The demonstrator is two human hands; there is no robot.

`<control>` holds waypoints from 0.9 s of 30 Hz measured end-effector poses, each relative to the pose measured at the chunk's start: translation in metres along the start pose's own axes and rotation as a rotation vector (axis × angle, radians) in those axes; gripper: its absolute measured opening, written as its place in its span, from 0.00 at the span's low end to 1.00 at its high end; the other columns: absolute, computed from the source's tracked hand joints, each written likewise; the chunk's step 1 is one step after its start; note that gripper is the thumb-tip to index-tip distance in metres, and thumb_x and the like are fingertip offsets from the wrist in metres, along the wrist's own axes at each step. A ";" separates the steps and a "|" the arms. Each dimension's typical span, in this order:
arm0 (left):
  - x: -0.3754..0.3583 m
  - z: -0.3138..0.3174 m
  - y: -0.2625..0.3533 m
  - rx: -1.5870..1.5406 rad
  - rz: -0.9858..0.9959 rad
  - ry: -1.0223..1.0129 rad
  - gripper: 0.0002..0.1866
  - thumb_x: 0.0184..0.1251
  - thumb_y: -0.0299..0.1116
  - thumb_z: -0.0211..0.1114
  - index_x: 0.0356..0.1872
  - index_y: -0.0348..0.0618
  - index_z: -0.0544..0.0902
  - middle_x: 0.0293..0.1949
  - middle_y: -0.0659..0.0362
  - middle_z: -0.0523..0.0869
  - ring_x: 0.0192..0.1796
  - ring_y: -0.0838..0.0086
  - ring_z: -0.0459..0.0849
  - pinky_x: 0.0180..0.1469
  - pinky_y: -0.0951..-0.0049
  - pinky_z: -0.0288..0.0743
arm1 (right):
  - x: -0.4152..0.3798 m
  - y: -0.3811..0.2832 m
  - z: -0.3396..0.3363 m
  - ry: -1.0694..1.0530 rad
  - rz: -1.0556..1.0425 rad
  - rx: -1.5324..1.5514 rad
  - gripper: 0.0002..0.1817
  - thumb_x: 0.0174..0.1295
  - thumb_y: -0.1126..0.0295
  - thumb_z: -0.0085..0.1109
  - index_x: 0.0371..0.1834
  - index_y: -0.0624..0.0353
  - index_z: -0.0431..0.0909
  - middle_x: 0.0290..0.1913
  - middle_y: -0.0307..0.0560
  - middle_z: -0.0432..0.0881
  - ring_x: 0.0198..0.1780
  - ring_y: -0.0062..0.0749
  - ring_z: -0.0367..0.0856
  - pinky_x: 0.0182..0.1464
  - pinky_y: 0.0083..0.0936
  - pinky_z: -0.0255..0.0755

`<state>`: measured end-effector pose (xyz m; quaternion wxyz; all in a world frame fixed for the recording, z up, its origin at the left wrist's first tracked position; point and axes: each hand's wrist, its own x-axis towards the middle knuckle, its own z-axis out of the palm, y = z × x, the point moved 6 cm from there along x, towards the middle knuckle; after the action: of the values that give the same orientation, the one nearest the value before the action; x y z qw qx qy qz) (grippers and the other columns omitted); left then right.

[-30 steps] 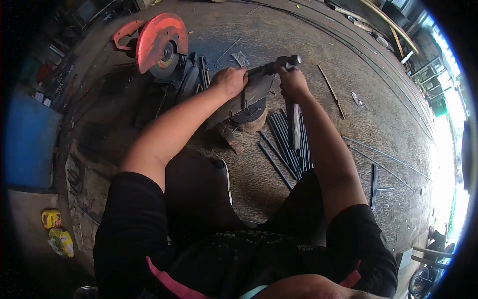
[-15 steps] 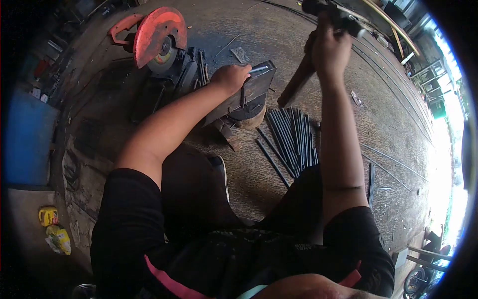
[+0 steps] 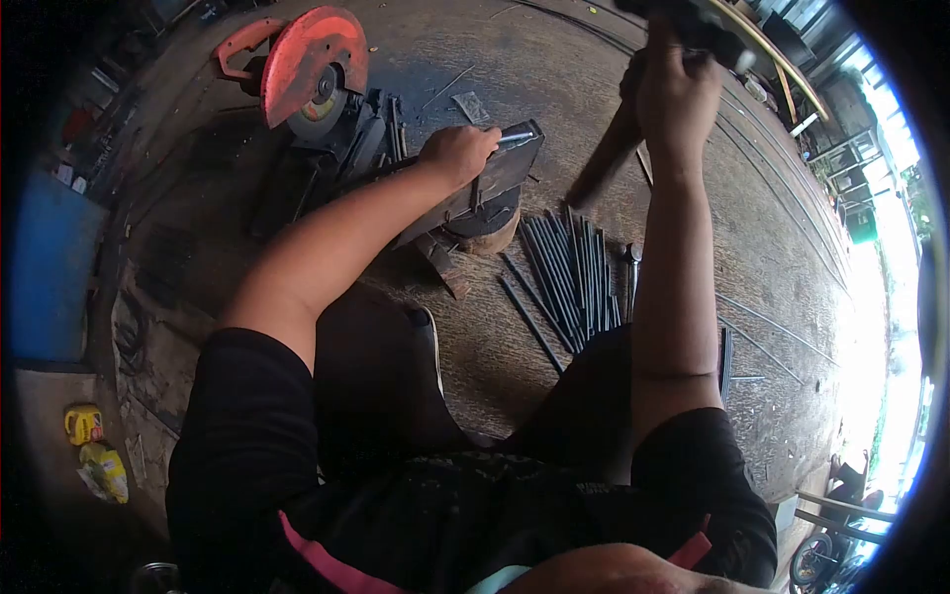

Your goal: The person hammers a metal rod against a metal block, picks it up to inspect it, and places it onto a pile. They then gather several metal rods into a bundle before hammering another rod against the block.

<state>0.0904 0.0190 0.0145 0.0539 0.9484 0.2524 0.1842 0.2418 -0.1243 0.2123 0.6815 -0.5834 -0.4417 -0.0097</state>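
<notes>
My left hand [image 3: 458,155] is closed on a short metal rod [image 3: 515,138], which lies on top of a dark metal block [image 3: 512,170]. A round wooden stump [image 3: 492,239] supports the block. Raised at the upper right, my right hand [image 3: 679,104] grips a hammer [image 3: 606,153] by its handle; the hammer is slightly blurred and its head is at the top edge of the view. Several thin dark rods [image 3: 564,272] lie fanned out on the ground between my knees and the stump.
A red cut-off saw [image 3: 319,64] stands at the upper left. Long thin rods [image 3: 757,337] lie on the ground at the right. Yellow packets [image 3: 102,470] are at the lower left, near a blue panel [image 3: 54,267]. A metal tool [image 3: 631,259] lies beside the rods.
My right hand and the hammer have moved slightly up and to the right. My left hand keeps its hold on the rod. The view has shifted a little.
</notes>
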 end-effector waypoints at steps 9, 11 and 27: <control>-0.001 -0.001 -0.003 0.097 -0.025 0.014 0.08 0.68 0.38 0.55 0.37 0.46 0.77 0.32 0.46 0.85 0.36 0.50 0.85 0.34 0.49 0.75 | -0.065 0.161 0.063 -0.517 0.365 -0.516 0.27 0.58 0.48 0.57 0.55 0.54 0.78 0.51 0.62 0.82 0.57 0.56 0.77 0.60 0.40 0.69; -0.004 -0.004 0.003 0.138 -0.049 -0.094 0.08 0.68 0.38 0.55 0.39 0.48 0.78 0.35 0.48 0.85 0.38 0.52 0.86 0.36 0.51 0.77 | -0.059 0.165 0.054 -0.562 0.519 -0.516 0.27 0.58 0.46 0.56 0.52 0.55 0.81 0.50 0.63 0.81 0.57 0.56 0.78 0.59 0.40 0.69; -0.009 -0.021 0.002 0.193 0.040 0.065 0.10 0.66 0.31 0.51 0.44 0.51 0.78 0.39 0.53 0.81 0.44 0.55 0.84 0.42 0.56 0.79 | -0.068 0.165 0.060 -0.513 0.307 -0.466 0.30 0.59 0.46 0.56 0.57 0.56 0.75 0.49 0.65 0.81 0.57 0.57 0.77 0.58 0.43 0.70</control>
<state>0.0765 0.0132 0.0315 -0.0496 0.9476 0.2514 0.1906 0.2523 -0.0578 0.0369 0.3913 -0.7655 -0.4916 0.1388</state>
